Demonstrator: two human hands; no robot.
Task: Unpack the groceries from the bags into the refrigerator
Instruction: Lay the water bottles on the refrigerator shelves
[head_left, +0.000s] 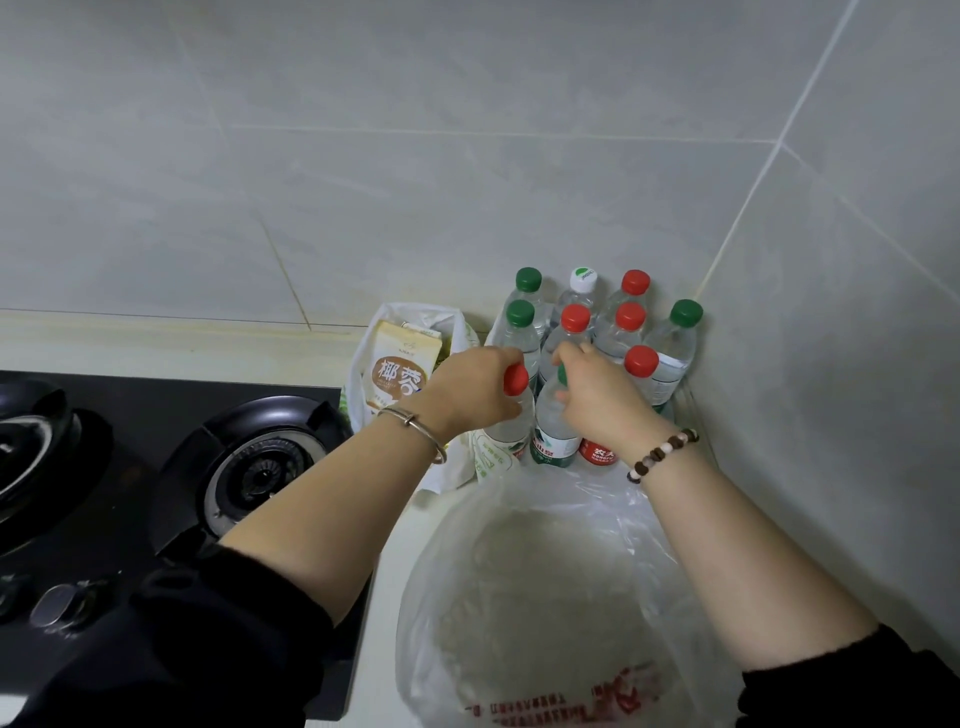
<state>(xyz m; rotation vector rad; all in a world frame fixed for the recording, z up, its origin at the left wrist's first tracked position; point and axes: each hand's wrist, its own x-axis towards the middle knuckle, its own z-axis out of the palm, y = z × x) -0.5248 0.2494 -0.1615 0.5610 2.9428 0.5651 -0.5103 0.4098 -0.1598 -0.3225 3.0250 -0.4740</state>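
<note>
A pale bench (156, 343) runs into a corner of grey-tiled walls (363, 156). On its left side sits a black gas hob (130, 410) with two burners, the nearer burner (260, 467) just beside the left forearm, and a row of knobs (57, 605) along the front edge.

A cluster of clear water bottles (672, 348) stands upright in the corner, packed close together, with green, red and one white cap. Left of them a white plastic bag (358, 384) stands open against the back wall, and a beige carton (400, 374) with brown characters sticks up out of it. In the foreground a clear plastic bag (519, 571) with red print lies open on the bench, its mouth facing up.

Both arms reach forward over the clear bag to the front row of bottles, with black sleeves pushed up the forearms. The left hand (478, 389) wears a silver bangle (415, 423) at the wrist. Its fingers are curled round the neck of a red-capped bottle (511, 415), the cap showing just past the knuckles. The right hand (597, 395) wears a beaded bracelet (662, 454). Its fingers and thumb are closed round the top of a green-capped bottle (550, 434), hiding most of the cap. The two gripped bottles stand upright and side by side, touching. Whether either has left the bench cannot be told. A third bottle with a red label (597, 453) stands just under the right wrist.
</note>
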